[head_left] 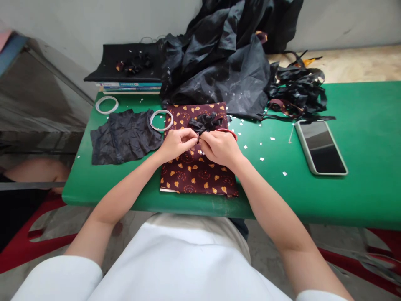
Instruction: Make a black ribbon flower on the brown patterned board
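Both the left hand (179, 143) and right hand (221, 147) have the grip pinched thumb to fingertips on a small dark piece (198, 139), too hidden to identify. It sits over a maroon leaf-print cloth (184, 177) on the green bench (372, 167), just in front of a black ribbon bundle (205, 122). A white tape ring (172, 122) overlaps the cloth's left edge; crumpled black fabric (122, 138) lies to the left, a phone (321, 146) well to the right.

A smartphone (322, 147) lay face up on the green table (372, 175).
Books (134, 85) sat stacked near the wall (347, 21); a red chair (19, 251) stood off left.
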A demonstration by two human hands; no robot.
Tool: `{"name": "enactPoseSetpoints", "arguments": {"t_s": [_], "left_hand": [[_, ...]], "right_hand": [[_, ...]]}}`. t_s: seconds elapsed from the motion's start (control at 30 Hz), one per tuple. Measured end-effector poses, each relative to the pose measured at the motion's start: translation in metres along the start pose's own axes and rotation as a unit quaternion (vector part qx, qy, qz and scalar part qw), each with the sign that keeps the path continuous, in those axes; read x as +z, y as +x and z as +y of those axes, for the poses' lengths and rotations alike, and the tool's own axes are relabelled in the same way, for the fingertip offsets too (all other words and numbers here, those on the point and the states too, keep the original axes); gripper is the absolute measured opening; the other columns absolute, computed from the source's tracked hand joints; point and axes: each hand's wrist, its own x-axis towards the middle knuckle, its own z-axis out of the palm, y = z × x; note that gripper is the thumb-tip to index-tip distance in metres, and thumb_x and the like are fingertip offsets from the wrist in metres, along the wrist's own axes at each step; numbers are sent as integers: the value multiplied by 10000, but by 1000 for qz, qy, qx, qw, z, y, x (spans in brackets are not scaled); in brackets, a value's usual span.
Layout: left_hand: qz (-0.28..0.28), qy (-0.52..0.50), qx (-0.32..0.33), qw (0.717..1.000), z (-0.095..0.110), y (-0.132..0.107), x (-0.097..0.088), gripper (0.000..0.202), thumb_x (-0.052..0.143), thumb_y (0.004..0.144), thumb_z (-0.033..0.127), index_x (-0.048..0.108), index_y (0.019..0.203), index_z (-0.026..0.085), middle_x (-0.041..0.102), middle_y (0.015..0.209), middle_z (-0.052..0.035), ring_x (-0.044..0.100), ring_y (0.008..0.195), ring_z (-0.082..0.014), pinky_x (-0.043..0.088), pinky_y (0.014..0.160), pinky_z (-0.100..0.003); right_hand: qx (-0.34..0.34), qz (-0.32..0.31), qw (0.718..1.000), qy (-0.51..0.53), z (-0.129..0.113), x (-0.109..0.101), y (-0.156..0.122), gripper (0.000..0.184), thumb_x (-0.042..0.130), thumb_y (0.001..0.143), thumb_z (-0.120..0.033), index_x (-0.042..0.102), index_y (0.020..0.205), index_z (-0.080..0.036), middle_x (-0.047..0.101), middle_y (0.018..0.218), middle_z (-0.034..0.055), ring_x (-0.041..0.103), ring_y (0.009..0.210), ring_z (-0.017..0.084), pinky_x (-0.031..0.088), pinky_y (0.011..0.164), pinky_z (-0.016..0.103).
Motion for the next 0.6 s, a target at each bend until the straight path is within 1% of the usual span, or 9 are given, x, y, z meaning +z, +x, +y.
{"name": "enactPoseSetpoints", "arguments": {"t_s": [0.27, 0.5, 0.6], "left_hand": [[-5, 1, -3, 1000, 3, -1, 0, 90, 615, 816, 225, 626, 770, 149, 684, 605, 31, 634, 524, -81, 488, 543, -186], [-11, 7, 1, 1000, 3, -1, 0, 81, 615, 810, 216, 616, 759, 154, 676, 608, 36, 612, 510, -73, 465, 525, -178], [-7, 10, 3, 1000, 3, -1, 0, 78, 618, 802, 215, 617, 752, 155, 672, 624, 37, 611, 521, -69, 460, 532, -176]], "right_hand": [[-2, -10, 1000, -12, 0, -1, 0, 323, 347, 953, -259, 555, 719, -178, 569, 587, 25, 444, 532, 129, 251, 541, 280], [-19, 4, 1000, -20, 0, -1, 0, 317, 361, 952, -248, 558, 716, -174, 578, 588, 23, 452, 526, 126, 258, 539, 277], [-18, 0, 1000, -16, 0, -1, 0, 312, 361, 952, -247, 550, 714, -179, 579, 591, 23, 458, 530, 130, 261, 545, 279]]}}
